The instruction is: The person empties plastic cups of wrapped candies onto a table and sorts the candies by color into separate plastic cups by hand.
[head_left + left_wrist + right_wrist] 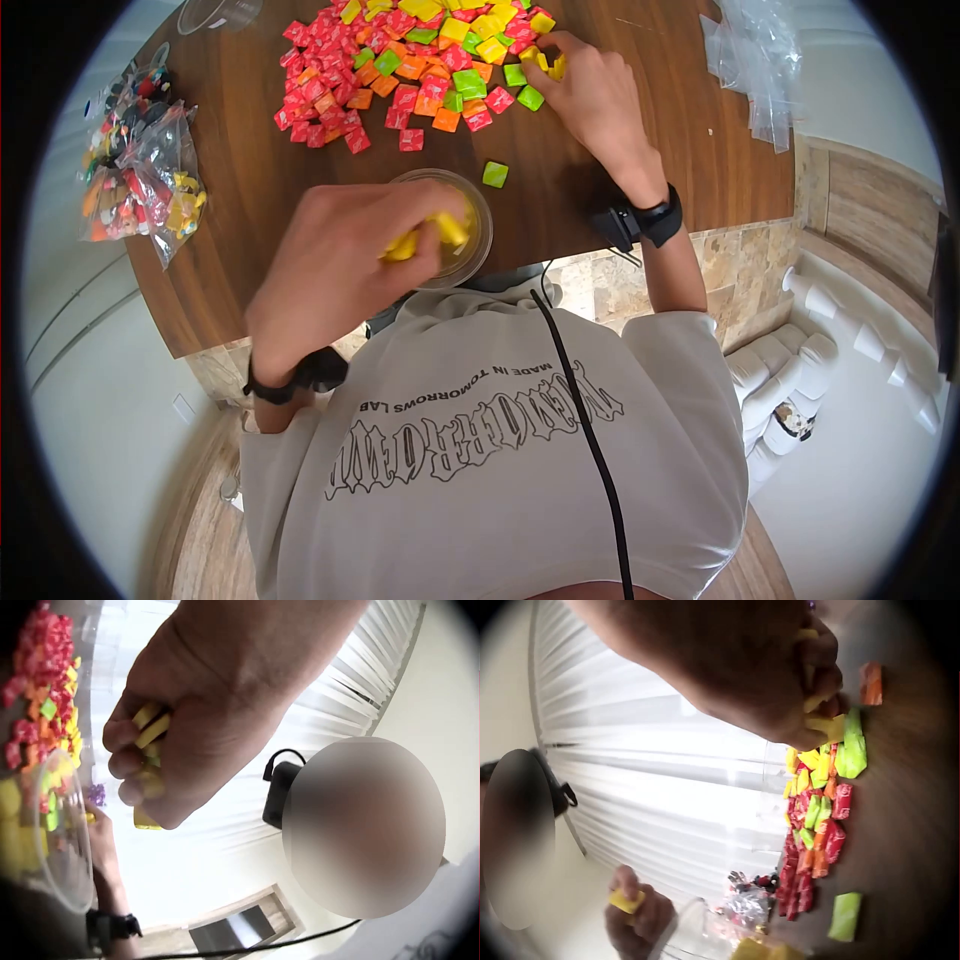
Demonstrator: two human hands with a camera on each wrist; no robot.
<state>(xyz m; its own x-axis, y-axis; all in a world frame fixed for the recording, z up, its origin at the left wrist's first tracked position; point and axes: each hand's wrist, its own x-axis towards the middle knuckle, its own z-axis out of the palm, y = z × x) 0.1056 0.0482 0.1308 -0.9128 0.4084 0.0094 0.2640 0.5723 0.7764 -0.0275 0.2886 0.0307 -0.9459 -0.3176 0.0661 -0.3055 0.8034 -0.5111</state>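
My left hand (345,250) grips several yellow wrapped candies (155,731) in curled fingers, over a clear round plastic tub (487,232) by the table's near edge. Yellow candies also show inside that tub in the left wrist view. My right hand (598,100) is at the right side of a large candy pile (410,70), holding several yellow candies (543,64) with its fingertips. Red, orange, green and yellow pieces are mixed in the pile. Two green candies (522,86) lie right by the right fingertips. One single green candy (495,174) sits apart between pile and tub.
At the table's left edge are clear bags of small colourful figures (150,185). Another clear tub (218,12) stands at the far left. Empty-looking plastic bags (760,70) lie at the right edge. A black cable (580,400) runs down over the shirt.
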